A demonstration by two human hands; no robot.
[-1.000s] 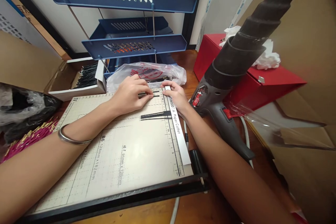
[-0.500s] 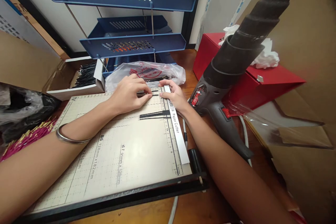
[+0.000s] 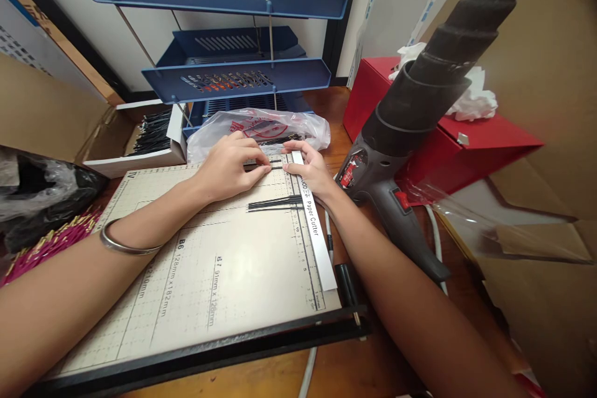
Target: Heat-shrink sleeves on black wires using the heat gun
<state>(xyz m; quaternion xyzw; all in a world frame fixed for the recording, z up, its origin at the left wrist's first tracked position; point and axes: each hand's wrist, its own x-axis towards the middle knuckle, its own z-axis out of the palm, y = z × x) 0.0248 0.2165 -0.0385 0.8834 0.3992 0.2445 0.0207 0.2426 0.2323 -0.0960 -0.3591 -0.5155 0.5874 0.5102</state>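
Note:
A beige paper cutter board (image 3: 209, 273) with a printed grid lies in front of me, its white blade arm (image 3: 313, 230) along the right side. My left hand (image 3: 231, 168) rests on the far end of the board, fingers pressed down on several thin black strips (image 3: 275, 165). My right hand (image 3: 308, 169) grips the far end of the blade arm, fingers curled on it, right next to the left fingertips. A second bundle of black strips (image 3: 273, 203) lies loose on the board just nearer to me, its ends at the blade arm.
A black heat gun (image 3: 410, 130) stands to the right, nozzle up, beside a red box (image 3: 466, 143). A clear plastic bag (image 3: 261, 127), blue stacked trays (image 3: 233, 74) and a white box of black strips (image 3: 149, 137) sit behind. Magenta wires (image 3: 46, 245) lie left.
My right hand has slid slightly left along the blade arm's far end toward the left fingertips. The left hand stays pressed on the strips.

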